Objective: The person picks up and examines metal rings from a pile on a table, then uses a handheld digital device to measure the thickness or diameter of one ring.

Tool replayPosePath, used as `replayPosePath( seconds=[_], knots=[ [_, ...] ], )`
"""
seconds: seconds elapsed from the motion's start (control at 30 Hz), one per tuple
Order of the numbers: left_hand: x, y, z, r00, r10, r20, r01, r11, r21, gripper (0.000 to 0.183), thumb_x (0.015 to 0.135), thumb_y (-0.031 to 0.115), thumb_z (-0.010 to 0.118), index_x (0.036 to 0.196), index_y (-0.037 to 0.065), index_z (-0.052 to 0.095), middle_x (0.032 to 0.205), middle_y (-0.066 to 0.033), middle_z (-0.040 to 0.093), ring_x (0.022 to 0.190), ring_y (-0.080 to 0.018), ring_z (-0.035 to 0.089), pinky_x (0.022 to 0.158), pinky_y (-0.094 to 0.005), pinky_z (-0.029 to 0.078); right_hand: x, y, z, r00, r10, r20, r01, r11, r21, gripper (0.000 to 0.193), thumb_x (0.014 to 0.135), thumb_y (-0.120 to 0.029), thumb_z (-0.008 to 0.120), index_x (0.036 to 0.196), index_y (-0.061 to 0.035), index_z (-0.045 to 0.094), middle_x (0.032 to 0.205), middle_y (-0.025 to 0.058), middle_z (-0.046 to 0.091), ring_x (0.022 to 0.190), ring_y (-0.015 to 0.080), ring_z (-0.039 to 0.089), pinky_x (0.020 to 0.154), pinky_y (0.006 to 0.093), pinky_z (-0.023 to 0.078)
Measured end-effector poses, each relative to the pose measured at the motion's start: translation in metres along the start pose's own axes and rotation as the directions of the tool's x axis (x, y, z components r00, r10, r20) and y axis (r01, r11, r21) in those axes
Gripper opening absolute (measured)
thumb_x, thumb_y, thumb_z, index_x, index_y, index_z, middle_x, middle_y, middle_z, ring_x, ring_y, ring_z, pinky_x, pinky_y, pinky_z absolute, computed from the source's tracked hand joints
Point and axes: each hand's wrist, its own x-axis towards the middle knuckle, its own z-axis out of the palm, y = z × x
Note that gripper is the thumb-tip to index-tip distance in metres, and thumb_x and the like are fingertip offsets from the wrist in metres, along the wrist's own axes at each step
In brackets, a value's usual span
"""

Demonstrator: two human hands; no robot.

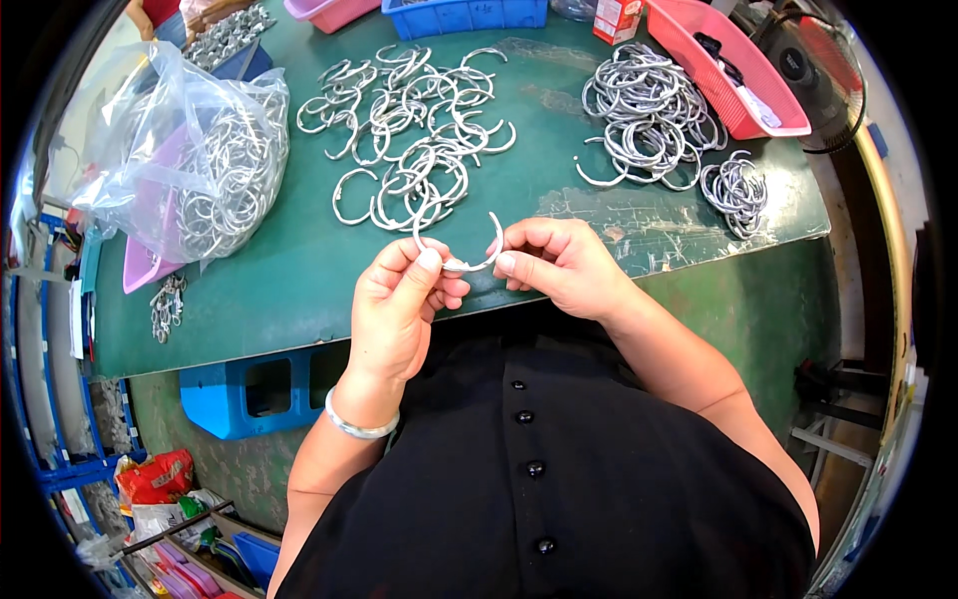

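Left hand (pixel 392 292): raised over the near edge of the green table (pixel 289 311), palm turned inward, thumb pointed up and far; the left part of an open silver ring (pixel 479 268) is pinched firmly between thumb and index finger, while the other fingers are loosely curled beneath.
Right hand (pixel 564 262): brought in from the right, back of the hand upward, thumb stretched left under a bent index finger; the ring's right part is caught at the very fingertips, almost closed together.
Ring in hand: held up between both hands, at the table's near edge, its gap turned to the far side.
Left forearm: angled steeply upward from the near left, the wrist circled by a pale bangle (pixel 359 424).
Right forearm: slanted in from the near right, elbow bent outward.
Loose rings (pixel 434 185): spread over the table just beyond the hands.
Ring heap (pixel 654 110): piled at the far right, beside a pink basket (pixel 684 45); a smaller bundle (pixel 735 193) is set just nearer.
Clear bag (pixel 150 185): slumped at the left, filled with more rings.
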Motion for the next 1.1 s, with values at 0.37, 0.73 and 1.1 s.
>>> replayPosePath(
  seconds=[0.37, 0.73, 1.1],
  knots=[
    [0.001, -0.003, -0.003, 1.000, -0.023, -0.004, 0.023, 1.000, -0.005, 0.013, 0.086, 0.014, 0.049, 0.090, 0.003, 0.055, 0.077, -0.0061, 0.059, 0.065, -0.0126, 0.057, 0.058, -0.0223, 0.046, -0.002, -0.004, 0.002, 0.999, -0.045, 0.008, 0.046, 0.998, -0.032, 0.016, 0.082, -0.011, 0.056, 0.093, 0.0007, 0.058, 0.077, 0.0024, 0.059, 0.065, 0.0052, 0.052, 0.059, 0.0183, 0.042],
    [0.005, -0.008, -0.019, 0.996, -0.079, 0.042, 0.084, 0.984, -0.156, 0.016, 0.084, 0.012, 0.051, 0.095, 0.002, 0.056, 0.077, -0.0064, 0.056, 0.063, -0.0115, 0.051, 0.055, -0.0225, 0.042, -0.001, 0.002, 0.004, 0.994, -0.098, -0.043, 0.092, 0.988, -0.126, 0.013, 0.081, -0.008, 0.055, 0.090, 0.0018, 0.058, 0.070, -0.0013, 0.054, 0.063, 0.0029, 0.046, 0.055, 0.0189, 0.039],
    [-0.009, 0.025, -0.032, 0.999, 0.042, -0.034, -0.041, 0.998, 0.038, 0.016, 0.085, 0.013, 0.049, 0.094, 0.001, 0.055, 0.073, -0.0064, 0.055, 0.057, -0.0102, 0.049, 0.049, -0.0202, 0.039, 0.002, 0.003, 0.002, 0.996, -0.083, -0.035, 0.076, 0.980, -0.184, 0.013, 0.080, -0.007, 0.056, 0.089, 0.0021, 0.058, 0.070, -0.0005, 0.055, 0.064, 0.0039, 0.047, 0.058, 0.0201, 0.041]
  ],
)
